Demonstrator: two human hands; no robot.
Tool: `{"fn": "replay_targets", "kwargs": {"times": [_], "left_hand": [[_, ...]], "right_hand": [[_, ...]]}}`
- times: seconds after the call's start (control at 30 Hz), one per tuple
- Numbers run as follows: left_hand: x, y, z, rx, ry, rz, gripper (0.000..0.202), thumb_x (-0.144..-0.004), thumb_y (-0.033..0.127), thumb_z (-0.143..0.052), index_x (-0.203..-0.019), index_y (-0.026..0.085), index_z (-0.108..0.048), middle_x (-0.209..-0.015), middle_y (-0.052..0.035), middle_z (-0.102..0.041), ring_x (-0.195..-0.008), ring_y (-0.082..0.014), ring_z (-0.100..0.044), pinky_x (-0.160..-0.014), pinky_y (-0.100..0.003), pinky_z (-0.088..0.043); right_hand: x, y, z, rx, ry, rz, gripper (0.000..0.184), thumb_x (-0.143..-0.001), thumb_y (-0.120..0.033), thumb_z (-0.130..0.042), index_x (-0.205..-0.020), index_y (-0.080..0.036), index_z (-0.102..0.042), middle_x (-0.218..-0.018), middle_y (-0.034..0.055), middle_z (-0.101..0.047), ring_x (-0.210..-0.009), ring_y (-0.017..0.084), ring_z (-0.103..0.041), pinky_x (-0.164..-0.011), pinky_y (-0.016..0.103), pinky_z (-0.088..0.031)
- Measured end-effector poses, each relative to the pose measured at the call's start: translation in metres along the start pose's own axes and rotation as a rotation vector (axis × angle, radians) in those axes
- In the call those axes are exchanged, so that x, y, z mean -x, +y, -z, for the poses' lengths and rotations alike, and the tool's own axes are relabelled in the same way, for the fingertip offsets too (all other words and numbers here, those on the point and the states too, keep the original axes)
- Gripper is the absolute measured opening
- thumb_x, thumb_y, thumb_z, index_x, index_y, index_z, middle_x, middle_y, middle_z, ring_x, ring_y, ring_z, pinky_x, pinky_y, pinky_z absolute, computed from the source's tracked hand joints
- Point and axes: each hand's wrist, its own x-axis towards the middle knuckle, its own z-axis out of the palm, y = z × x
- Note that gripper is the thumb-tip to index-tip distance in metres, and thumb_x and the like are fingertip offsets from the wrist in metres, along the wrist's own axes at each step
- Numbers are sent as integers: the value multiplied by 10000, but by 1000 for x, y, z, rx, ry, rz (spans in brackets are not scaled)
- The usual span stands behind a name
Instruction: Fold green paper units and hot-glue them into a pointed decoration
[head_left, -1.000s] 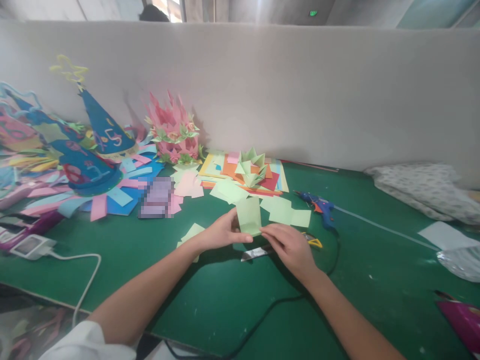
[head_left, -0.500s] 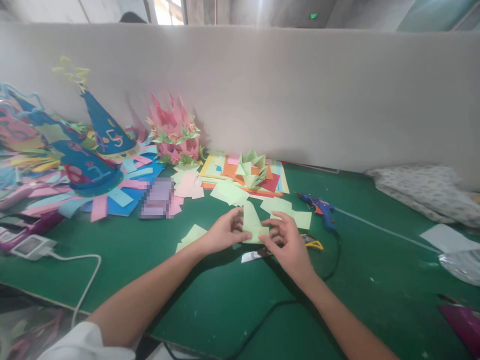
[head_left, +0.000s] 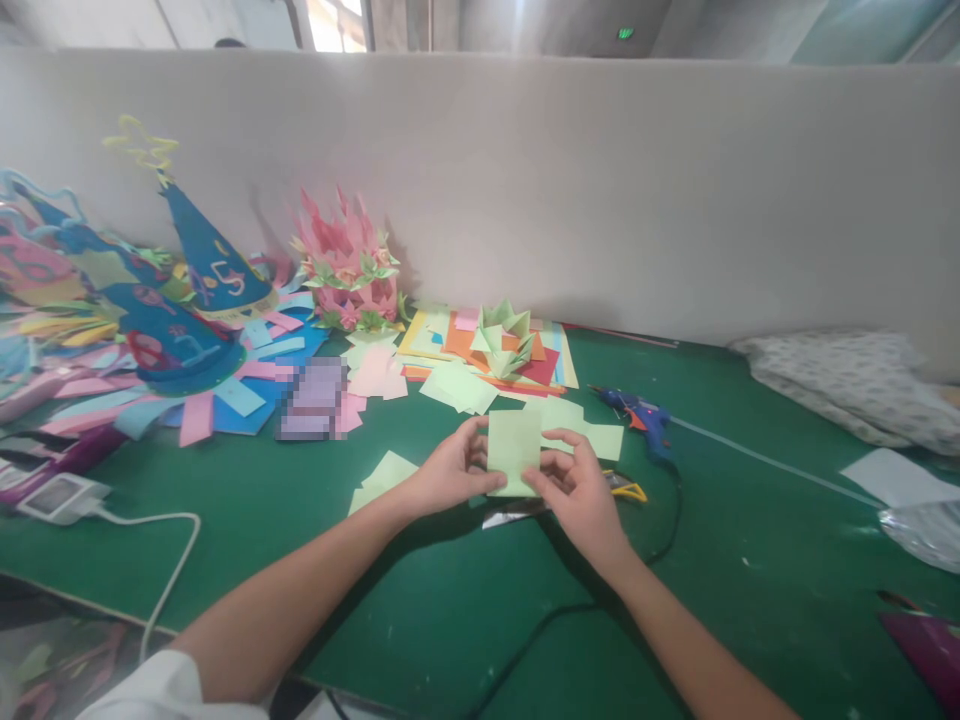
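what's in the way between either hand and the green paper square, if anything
Nothing visible: the left hand and right hand both hold the green paper square, a thumb on its near face from each side. The blue glue gun lies off to the right, apart from it.

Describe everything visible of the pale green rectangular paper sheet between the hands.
The pale green rectangular paper sheet looks thin, matte and plain, its face toward the camera. It is held over the green tabletop between the left hand and right hand, a thumb near each lower corner. Any creases are too blurred to tell.
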Motion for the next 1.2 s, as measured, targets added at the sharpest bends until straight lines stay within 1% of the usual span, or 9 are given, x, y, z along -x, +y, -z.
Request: {"fn": "replay_targets", "kwargs": {"times": [0.13,0.23,0.3,0.37,0.43,0.5,0.6,0.87,1.2], "left_hand": [[-1,-2,-1,-14,19,-25,492,-746,190,-677,-1166,180,-421,-1133,-106,-589,-1024,-212,-589,-799,-303,-477],[-3,-4,1,-76,84,-28,436,-735,178,-663,-1113,166,-445,-1092,-90,-606,-987,-199,-600,-782,-292,-483],[-4,-4,5,-148,140,-15,455,-713,159,-653,-1113,165,-436,-1026,-69,-621,-896,-175,-616,-722,-268,-484],[-5,-2,10,-282,217,10,491,-687,146,-643,-1125,169,-421,-907,-29,-632,-753,-142,-606,-638,-240,-462],[-5,1,14,-474,299,36,516,-664,139,-637,-1130,176,-417,-759,23,-607,-624,-119,-553,-570,-223,-416],[-4,5,16,-655,344,49,517,-656,138,-629,-1129,185,-427,-655,59,-557,-569,-115,-507,-544,-220,-376],[-3,8,16,-812,336,55,507,-657,125,-604,-1132,188,-439,-616,70,-512,-565,-121,-492,-548,-226,-353],[-3,7,16,-954,275,39,516,-683,125,-568,-1170,206,-418,-621,60,-477,-600,-151,-521,-567,-237,-355],[-2,11,17,-984,203,20,521,-677,114,-528,-1180,201,-426,-633,42,-506,-598,-160,-532,-549,-233,-356]], "right_hand": [[0,7,-2,71,-19,48,396,-778,-306,-626,-1094,-242,-396,-717,-18,-632,-640,157,-611,-591,278,-493],[1,8,-2,188,-21,104,367,-811,-295,-594,-1116,-241,-398,-720,-13,-626,-633,162,-609,-580,286,-498],[1,7,0,346,36,233,338,-826,-291,-583,-1121,-231,-430,-830,32,-639,-726,182,-616,-659,327,-508],[0,3,3,541,62,416,244,-848,-264,-557,-1083,-222,-504,-963,74,-628,-878,210,-595,-783,376,-480],[0,-1,4,703,-21,566,152,-876,-222,-506,-1008,-218,-582,-1009,82,-620,-960,222,-557,-851,396,-436],[1,-3,4,805,-170,626,180,-894,-193,-464,-972,-219,-624,-988,71,-633,-949,215,-544,-852,393,-416],[1,-3,2,894,-305,621,233,-909,-191,-443,-1046,-219,-630,-1007,59,-652,-952,214,-522,-857,398,-384],[4,-6,-5,1024,-427,588,285,-936,-275,-425,-1166,-270,-595,-1081,49,-639,-1012,216,-494,-845,384,-321],[6,-11,-15,1121,-472,602,293,-932,-325,-433,-1185,-315,-581,-1009,51,-612,-939,208,-490,-807,359,-304]]}}
